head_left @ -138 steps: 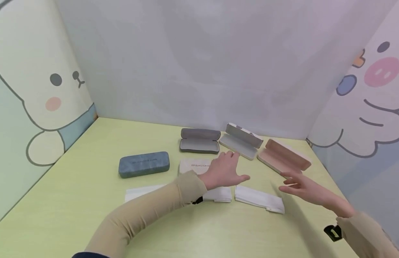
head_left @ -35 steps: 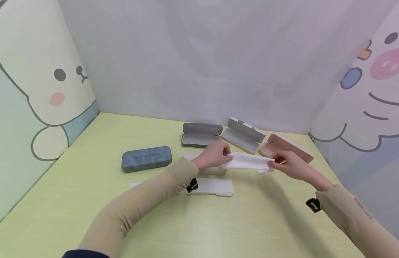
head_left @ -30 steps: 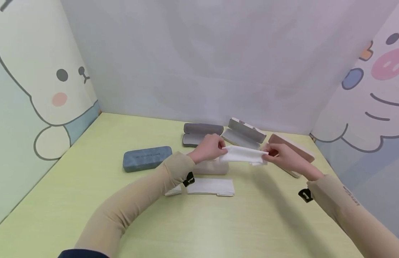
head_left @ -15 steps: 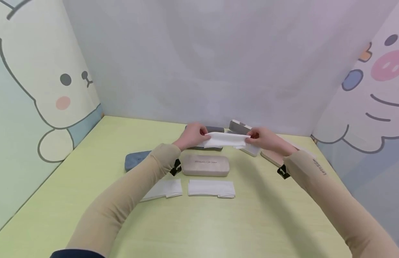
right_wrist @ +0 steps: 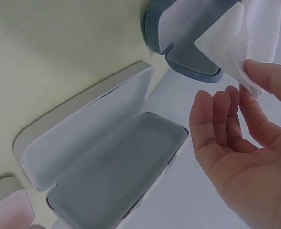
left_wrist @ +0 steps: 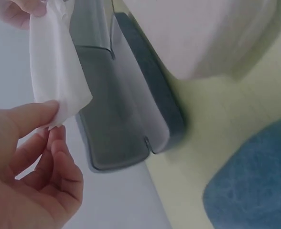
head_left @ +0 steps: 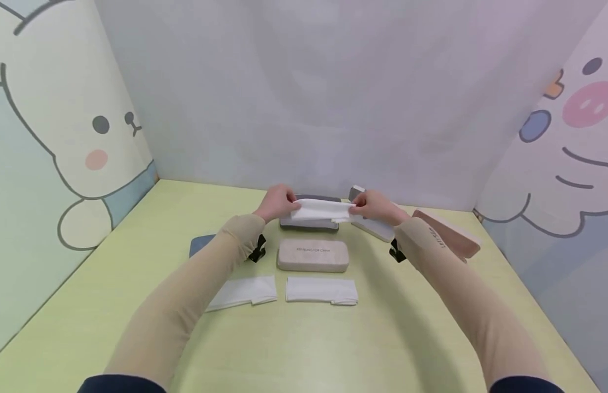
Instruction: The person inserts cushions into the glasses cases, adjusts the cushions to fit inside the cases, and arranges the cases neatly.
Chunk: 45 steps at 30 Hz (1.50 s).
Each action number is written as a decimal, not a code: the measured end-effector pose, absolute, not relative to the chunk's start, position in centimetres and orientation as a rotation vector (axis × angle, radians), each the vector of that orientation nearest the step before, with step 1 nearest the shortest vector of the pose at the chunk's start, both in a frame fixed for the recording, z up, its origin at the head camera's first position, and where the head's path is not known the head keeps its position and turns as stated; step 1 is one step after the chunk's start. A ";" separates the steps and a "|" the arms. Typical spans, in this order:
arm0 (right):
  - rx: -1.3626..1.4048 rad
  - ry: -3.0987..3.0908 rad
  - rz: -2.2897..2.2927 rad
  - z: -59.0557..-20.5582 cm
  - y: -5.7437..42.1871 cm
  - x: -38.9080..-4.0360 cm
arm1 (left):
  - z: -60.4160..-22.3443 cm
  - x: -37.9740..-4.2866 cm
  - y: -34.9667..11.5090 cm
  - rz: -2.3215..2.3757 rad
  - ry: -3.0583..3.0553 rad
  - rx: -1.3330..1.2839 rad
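Observation:
A folded white cloth (head_left: 319, 209) is stretched between both hands, above the open dark grey glasses case (head_left: 311, 224). The left hand (head_left: 276, 203) pinches its left end between thumb and fingertips, as the left wrist view shows. At the other end, the right hand (head_left: 377, 207) pinches a corner between thumb and forefinger; the remaining fingers stand loosely bent in the right wrist view. In the left wrist view the cloth (left_wrist: 57, 62) overlaps the edge of the open case (left_wrist: 114, 105). Part of that case is hidden behind the cloth in the head view.
A closed beige glasses case (head_left: 312, 255) lies in front, with two folded white cloths (head_left: 321, 290) nearer. The blue case (head_left: 200, 243) is mostly behind the left sleeve. An open white case (right_wrist: 107, 148) and an open pink case (head_left: 448, 234) stand to the right.
Both hands picked up the rightmost white cloth from the table, pinched its ends, and carried it left and back until it hung over the dark grey case.

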State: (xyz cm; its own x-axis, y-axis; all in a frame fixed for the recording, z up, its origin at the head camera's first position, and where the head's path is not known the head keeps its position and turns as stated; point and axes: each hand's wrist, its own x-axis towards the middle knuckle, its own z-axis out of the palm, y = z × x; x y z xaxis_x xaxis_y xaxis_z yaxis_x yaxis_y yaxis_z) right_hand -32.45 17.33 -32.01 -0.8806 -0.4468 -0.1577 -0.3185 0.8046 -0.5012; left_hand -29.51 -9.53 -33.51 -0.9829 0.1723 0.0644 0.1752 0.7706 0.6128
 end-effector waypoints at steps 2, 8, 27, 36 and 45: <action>-0.584 2.703 -0.707 -32.6 16.8 -33.0 | -34.0 -29.9 -9.8 -1.016 -2.955 -0.271; -0.543 2.615 -0.865 -34.5 16.0 -34.5 | -35.1 -31.3 -10.1 -0.975 -2.987 -0.211; -0.373 2.640 -0.917 -37.1 13.8 -34.6 | -36.6 -31.5 -9.5 -0.924 -3.063 0.282; -0.347 2.661 -0.894 -38.2 13.3 -34.8 | -37.6 -32.2 -9.4 -0.865 -3.090 0.352; -0.322 2.667 -0.930 -38.9 12.9 -34.9 | -38.9 -33.0 -9.0 -0.805 -3.088 0.354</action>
